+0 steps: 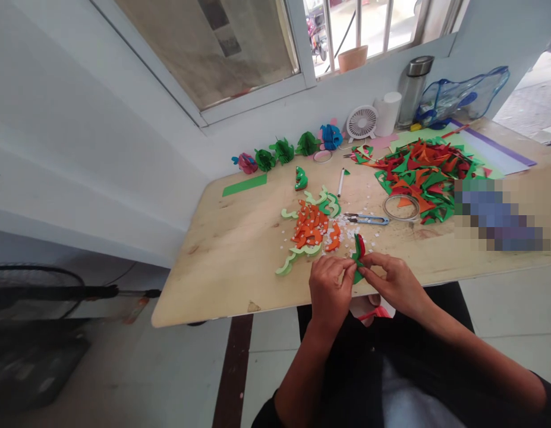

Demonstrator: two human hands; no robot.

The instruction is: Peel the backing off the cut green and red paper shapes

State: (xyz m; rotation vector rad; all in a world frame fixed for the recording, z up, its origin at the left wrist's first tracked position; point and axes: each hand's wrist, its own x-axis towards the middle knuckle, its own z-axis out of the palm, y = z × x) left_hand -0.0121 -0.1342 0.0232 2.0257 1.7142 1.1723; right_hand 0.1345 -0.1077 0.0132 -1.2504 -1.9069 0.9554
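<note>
Close to the table's front edge, a folded green and red paper piece [358,249] is pinched between both my hands. My left hand [331,282] grips its left side with thumb and forefinger. From the right, my right hand [389,279] pinches it as well, its other fingers curled. Just beyond lie orange curved paper cutouts [309,224] among small white squares. Pale green wavy strips [297,257] lie around them. Blue-handled thread snips [368,219] rest behind my right hand.
A large heap of red, orange and green paper scraps [429,172] covers the right side, with a tape roll [400,207] before it. Folded paper figures [283,151], a small white fan [362,123] and a glass bottle [415,92] line the wall. A marker [341,182] lies mid-table.
</note>
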